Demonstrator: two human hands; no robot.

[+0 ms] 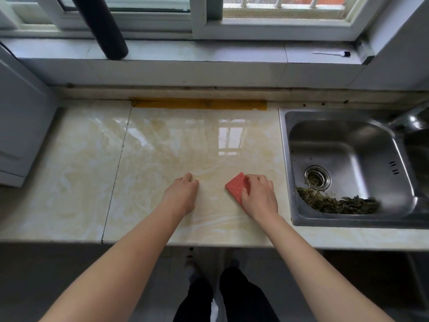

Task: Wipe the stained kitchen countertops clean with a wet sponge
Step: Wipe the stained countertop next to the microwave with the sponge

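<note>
A red sponge (235, 185) lies flat on the cream marble countertop (162, 147), near its front edge and left of the sink. My right hand (260, 196) covers the sponge's right part, thumb and curled fingers gripping it. My left hand (183, 192) rests on the counter a short way to the sponge's left, fingers loosely curled, holding nothing. The counter surface looks wet and glossy, with faint yellowish streaks.
A steel sink (348, 163) sits at the right, with a pile of green food scraps (336, 202) near its drain. Yellow tape (199, 104) runs along the back wall joint. A dark pipe (102, 26) leans on the window ledge. A white appliance (21, 126) stands at left.
</note>
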